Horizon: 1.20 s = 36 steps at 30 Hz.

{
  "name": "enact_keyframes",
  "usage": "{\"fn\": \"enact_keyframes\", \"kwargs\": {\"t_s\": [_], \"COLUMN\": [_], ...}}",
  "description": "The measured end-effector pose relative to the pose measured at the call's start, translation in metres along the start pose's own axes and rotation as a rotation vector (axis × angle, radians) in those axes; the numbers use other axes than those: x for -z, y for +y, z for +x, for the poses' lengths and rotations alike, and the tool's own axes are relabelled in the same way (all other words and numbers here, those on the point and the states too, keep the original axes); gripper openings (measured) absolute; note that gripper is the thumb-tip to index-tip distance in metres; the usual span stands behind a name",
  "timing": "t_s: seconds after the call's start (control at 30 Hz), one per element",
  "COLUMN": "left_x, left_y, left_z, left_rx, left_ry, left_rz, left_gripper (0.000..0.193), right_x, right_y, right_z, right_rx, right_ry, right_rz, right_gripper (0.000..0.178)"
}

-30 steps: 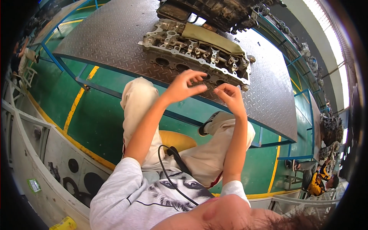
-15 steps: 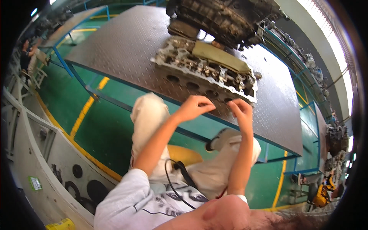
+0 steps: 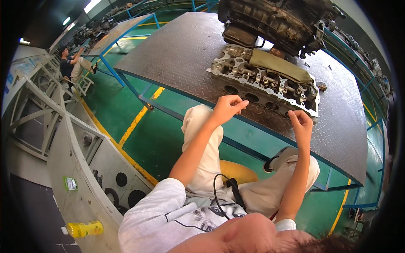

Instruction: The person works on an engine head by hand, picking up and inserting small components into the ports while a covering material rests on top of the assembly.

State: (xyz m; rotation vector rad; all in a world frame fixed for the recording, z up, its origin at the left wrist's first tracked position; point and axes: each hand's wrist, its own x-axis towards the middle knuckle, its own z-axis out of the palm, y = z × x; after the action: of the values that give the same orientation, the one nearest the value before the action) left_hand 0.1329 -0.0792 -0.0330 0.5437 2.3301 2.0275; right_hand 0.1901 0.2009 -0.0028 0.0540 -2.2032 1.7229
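On the metal table before me lies an engine cylinder head [image 3: 261, 97], its valve gear facing up and round ports along the near side. A folded olive cloth-like strip [image 3: 280, 66] rests along its far side. My left hand [image 3: 228, 109] hovers at the near side, by the ports, with fingers curled in and pressed together. Close to the near right corner is my right hand [image 3: 301, 121], thumb and forefinger drawn together in a pinch. Anything held in either hand is too small or hidden to make out. Whether the right fingertips touch the casting cannot be told.
A large dark engine block [image 3: 276, 25] stands behind the cylinder head. Small bolts [image 3: 307, 65] lie to its right on the treadplate tabletop [image 3: 168, 55]. At left are a grey bench [image 3: 84, 168], a yellow bottle [image 3: 84, 229] and a seated person [image 3: 71, 67] farther off.
The view has swung left, so the scene sits farther right. My left hand has moved left, away from the right hand, widening the gap between them. My right hand stays near the same corner.
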Motion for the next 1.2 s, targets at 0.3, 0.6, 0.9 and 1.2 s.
{"fn": "enact_keyframes", "kwargs": {"t_s": [0.3, 0.6, 0.9, 1.2], "left_x": [0.066, 0.087, 0.115, 0.138], "left_y": [0.011, 0.033, 0.037, 0.053], "left_z": [-0.006, -0.013, -0.012, -0.014], "left_rx": [0.021, 0.157, 0.252, 0.326], "left_ry": [0.008, -0.083, -0.206, -0.232], "left_rz": [0.203, 0.277, 0.216, 0.371], "left_gripper": [0.022, 0.024, 0.023, 0.028], "right_x": [-0.008, 0.005, 0.010, -0.004], "right_y": [-0.012, -0.017, -0.014, -0.015], "right_z": [-0.007, -0.015, -0.020, -0.013], "right_rx": [-0.029, -0.050, 0.035, 0.095], "right_ry": [-0.278, -0.421, -0.463, -0.386], "right_rz": [-0.068, -0.084, -0.067, -0.139], "right_gripper": [0.029, 0.026, 0.011, 0.017]}}
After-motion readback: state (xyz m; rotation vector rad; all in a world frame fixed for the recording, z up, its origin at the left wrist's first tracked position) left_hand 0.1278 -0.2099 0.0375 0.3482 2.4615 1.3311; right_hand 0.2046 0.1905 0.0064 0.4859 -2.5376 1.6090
